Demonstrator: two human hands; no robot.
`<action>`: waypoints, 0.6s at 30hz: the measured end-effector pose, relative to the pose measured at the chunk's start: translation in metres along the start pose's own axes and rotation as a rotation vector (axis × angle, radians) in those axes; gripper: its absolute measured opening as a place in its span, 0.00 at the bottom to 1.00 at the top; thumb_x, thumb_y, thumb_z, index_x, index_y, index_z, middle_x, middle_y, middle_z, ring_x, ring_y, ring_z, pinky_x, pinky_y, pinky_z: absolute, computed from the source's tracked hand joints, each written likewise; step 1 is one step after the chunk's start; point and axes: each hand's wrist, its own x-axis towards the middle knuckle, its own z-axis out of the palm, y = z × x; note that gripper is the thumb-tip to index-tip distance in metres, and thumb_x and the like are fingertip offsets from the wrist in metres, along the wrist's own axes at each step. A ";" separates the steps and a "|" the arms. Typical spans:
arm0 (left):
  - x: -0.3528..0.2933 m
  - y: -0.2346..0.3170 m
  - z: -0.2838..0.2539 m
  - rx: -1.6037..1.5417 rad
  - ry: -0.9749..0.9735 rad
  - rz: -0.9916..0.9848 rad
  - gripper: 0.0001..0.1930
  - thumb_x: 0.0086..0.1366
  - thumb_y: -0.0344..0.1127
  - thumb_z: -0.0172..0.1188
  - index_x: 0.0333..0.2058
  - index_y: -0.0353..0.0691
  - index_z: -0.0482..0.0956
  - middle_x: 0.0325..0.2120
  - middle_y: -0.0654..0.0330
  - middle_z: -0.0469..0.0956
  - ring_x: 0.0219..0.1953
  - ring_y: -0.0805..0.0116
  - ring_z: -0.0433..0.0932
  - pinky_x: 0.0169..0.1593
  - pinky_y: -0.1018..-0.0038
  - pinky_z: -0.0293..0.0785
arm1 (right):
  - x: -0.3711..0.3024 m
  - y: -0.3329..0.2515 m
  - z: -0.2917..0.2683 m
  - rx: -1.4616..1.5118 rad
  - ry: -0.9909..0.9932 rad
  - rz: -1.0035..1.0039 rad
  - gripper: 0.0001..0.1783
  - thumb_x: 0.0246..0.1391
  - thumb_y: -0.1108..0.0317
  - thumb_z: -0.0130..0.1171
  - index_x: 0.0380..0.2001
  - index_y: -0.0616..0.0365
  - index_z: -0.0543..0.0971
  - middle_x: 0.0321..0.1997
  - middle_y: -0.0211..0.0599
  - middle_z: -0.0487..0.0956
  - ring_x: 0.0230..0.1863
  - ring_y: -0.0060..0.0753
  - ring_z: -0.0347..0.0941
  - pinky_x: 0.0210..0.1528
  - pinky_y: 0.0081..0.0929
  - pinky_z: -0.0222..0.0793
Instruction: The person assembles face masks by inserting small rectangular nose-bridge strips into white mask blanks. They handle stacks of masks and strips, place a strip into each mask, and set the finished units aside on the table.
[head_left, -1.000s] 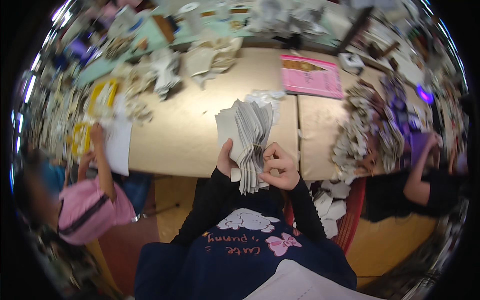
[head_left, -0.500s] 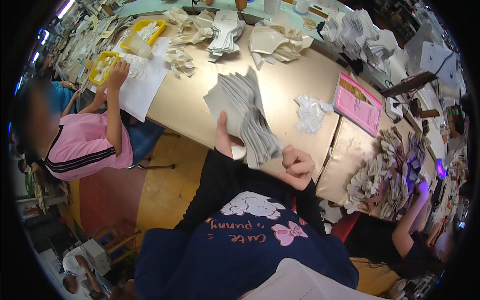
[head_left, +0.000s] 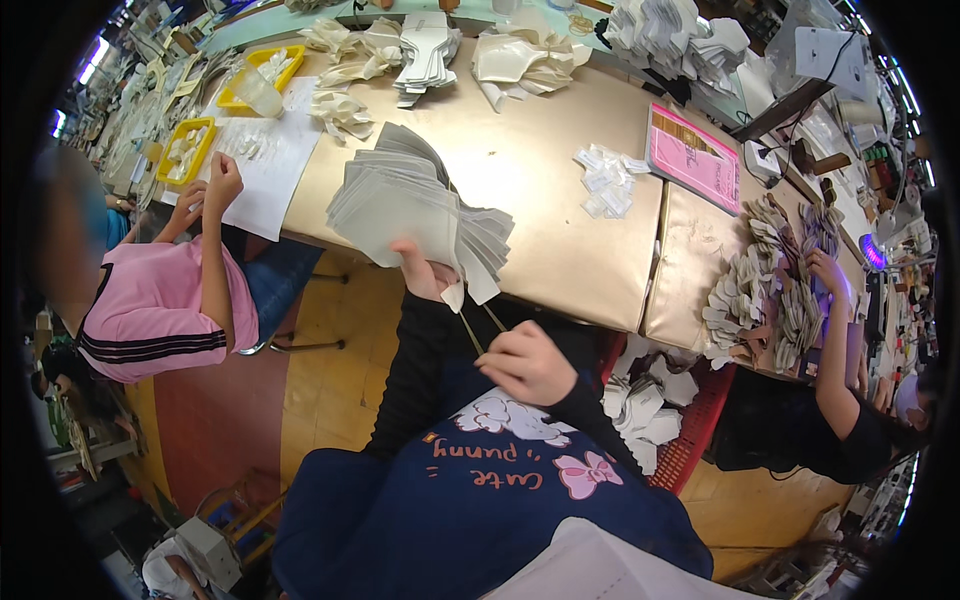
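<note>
Over a cluttered tabletop [head_left: 560, 250] a fanned stack [head_left: 405, 205] was gripped by the left hand [head_left: 425, 275], the right hand [head_left: 525, 362] curled, apparently empty; sorting seemingly underway, steady support needed next.

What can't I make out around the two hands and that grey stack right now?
- Head view: left hand fingers, hidden behind the fanned stack of grey sheets.
- Right hand palm turned away; what it pinches is too small to tell.
- Stack's sheet count: edges blur together.
</note>
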 end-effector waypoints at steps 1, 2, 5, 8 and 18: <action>0.003 0.005 -0.009 0.032 -0.163 0.021 0.46 0.59 0.72 0.55 0.62 0.40 0.63 0.55 0.61 0.72 0.56 0.66 0.73 0.56 0.65 0.73 | -0.002 0.001 -0.008 -0.088 0.078 0.003 0.06 0.46 0.74 0.69 0.31 0.57 0.85 0.30 0.30 0.78 0.31 0.31 0.72 0.40 0.28 0.62; 0.004 -0.003 -0.010 0.022 -0.120 0.148 0.45 0.58 0.69 0.59 0.62 0.40 0.62 0.56 0.59 0.70 0.56 0.65 0.72 0.57 0.64 0.73 | -0.006 0.002 -0.019 -0.167 0.136 0.047 0.06 0.45 0.74 0.69 0.30 0.55 0.85 0.30 0.29 0.78 0.30 0.31 0.72 0.41 0.29 0.62; 0.003 -0.013 -0.011 -0.011 -0.022 0.272 0.41 0.60 0.53 0.70 0.64 0.38 0.61 0.57 0.57 0.69 0.57 0.62 0.72 0.59 0.63 0.71 | -0.010 0.004 -0.041 -0.441 0.121 0.138 0.08 0.45 0.75 0.69 0.31 0.54 0.85 0.29 0.28 0.78 0.31 0.29 0.73 0.40 0.29 0.62; 0.001 -0.021 -0.004 0.096 -0.021 0.297 0.38 0.60 0.38 0.72 0.64 0.37 0.61 0.58 0.56 0.69 0.58 0.62 0.71 0.61 0.64 0.68 | -0.007 0.001 -0.050 -0.353 0.217 0.115 0.10 0.46 0.77 0.67 0.35 0.57 0.85 0.33 0.33 0.79 0.36 0.30 0.75 0.40 0.29 0.65; -0.033 -0.047 -0.004 0.145 -0.135 0.237 0.36 0.54 0.42 0.75 0.58 0.35 0.70 0.52 0.56 0.74 0.54 0.62 0.73 0.57 0.65 0.70 | 0.028 0.047 0.010 0.040 0.365 0.642 0.13 0.50 0.68 0.69 0.38 0.62 0.82 0.37 0.40 0.77 0.32 0.34 0.75 0.37 0.27 0.71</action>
